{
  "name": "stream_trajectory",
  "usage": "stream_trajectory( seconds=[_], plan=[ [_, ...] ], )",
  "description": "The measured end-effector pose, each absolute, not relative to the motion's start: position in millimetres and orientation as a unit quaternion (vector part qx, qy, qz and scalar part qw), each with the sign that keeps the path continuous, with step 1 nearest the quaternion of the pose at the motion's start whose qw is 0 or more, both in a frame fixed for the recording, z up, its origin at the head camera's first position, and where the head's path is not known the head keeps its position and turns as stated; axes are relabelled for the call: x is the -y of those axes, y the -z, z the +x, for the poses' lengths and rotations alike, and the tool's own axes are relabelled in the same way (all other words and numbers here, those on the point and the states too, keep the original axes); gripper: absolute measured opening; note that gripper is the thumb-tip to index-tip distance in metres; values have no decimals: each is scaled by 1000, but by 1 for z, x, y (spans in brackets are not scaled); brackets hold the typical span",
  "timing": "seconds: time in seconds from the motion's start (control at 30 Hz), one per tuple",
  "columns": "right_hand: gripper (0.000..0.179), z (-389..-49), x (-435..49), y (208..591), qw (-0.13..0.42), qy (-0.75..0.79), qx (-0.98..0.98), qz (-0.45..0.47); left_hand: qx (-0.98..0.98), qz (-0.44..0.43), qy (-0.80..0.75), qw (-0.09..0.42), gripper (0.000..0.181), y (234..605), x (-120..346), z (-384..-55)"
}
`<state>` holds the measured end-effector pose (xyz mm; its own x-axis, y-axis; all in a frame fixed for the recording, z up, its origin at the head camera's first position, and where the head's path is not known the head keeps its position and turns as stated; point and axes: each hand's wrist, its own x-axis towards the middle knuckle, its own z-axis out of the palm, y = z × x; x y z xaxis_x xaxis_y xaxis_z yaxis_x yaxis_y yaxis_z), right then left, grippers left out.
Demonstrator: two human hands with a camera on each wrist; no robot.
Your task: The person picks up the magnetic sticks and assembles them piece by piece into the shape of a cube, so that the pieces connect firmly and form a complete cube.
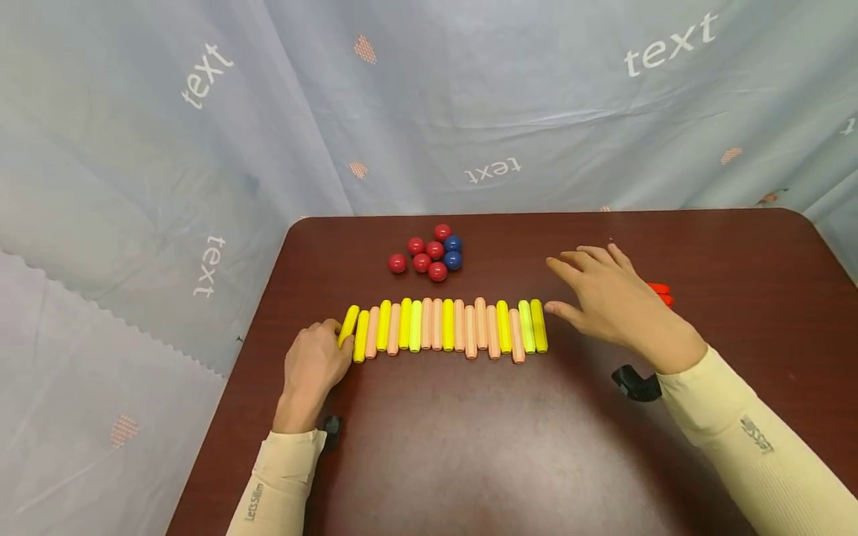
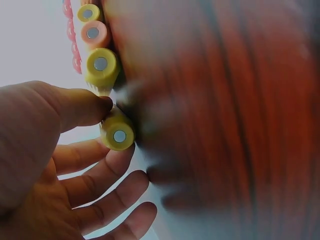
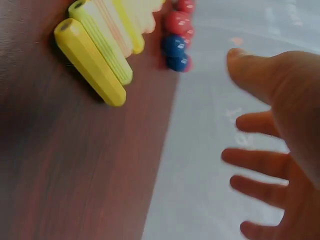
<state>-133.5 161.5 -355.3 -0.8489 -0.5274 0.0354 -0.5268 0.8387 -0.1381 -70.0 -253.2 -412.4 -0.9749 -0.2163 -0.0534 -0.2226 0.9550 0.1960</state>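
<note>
At the left end, the left hand is pinching a yellow hexagonal rod between thumb and fingers, and that rod is slanting, its far end leaning toward the row and its near end swinging out. The stills are not telling whether the rod is being set down or drawn away; either way, careful handling is probably calling for a light pinch and a slow turn of the wrist. In the left wrist view, the thumb is sitting between it and the next yellow rod, so squaring it up would likely be needing the thumb out of that gap, lest it be nudging the neighbour. Rightward, the pink and yellow rods are lying side by side on the counter, their ends staggering; a sideways push here could be shifting several at once. Beyond them, red balls and blue balls are clustering, and rolling seems a risk if a sleeve or knuckle is brushing them. Past the last yellow rod, the right hand is hovering with fingers spreading, holding nothing, and partly hiding some red rods.
</note>
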Motion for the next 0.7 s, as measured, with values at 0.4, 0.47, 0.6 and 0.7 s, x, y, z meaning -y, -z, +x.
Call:
stream_trajectory(
  seconds=[0.4,0.47,0.6,0.7],
  plan=[
    [47,-216,-78,384,32,50,-924,-378,-989,-114,-92,18,43,411,253,-68],
    [45,-223,-67,388,30,43,-920,-389,-989,-114,-90,19,43,411,254,-69],
    [42,-233,-47,391,20,31,-913,-407,-989,-116,-91,19,45,411,254,-68],
    [42,-238,-35,393,18,12,-910,-413,-988,-119,-93,20,47,411,254,-66]
  ],
)
